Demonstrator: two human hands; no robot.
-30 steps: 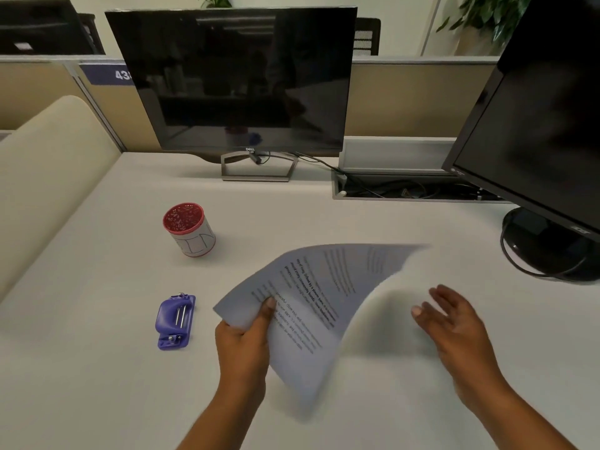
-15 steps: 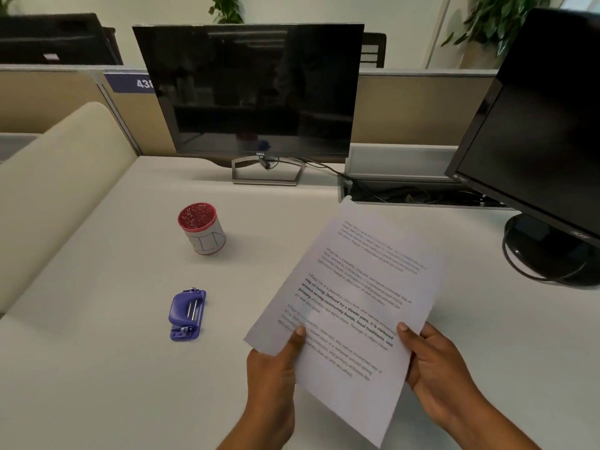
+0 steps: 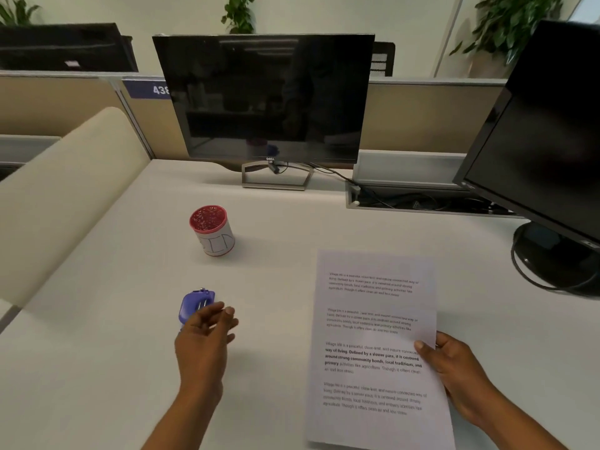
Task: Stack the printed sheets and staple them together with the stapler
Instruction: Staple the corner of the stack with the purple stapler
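Observation:
The printed sheets (image 3: 373, 323), white with blocks of black text, lie squared up as one stack at the right front of the white desk (image 3: 97, 368). My right hand (image 3: 454, 368) holds their right edge, thumb on top. The small purple stapler (image 3: 194, 303) lies on the desk to the left. My left hand (image 3: 206, 332) hovers just over the stapler's near end with fingers spread, empty, and covers part of it.
A white cup with a red rim (image 3: 212, 230) stands behind the stapler. A dark monitor (image 3: 266, 99) stands at the back, a second one (image 3: 545, 151) at the right with its round base and cables. An open cable tray (image 3: 422, 199) lies between them.
My left hand let go of the sheets and moved left to the stapler. The sheets swung upright and now rest in my right hand alone.

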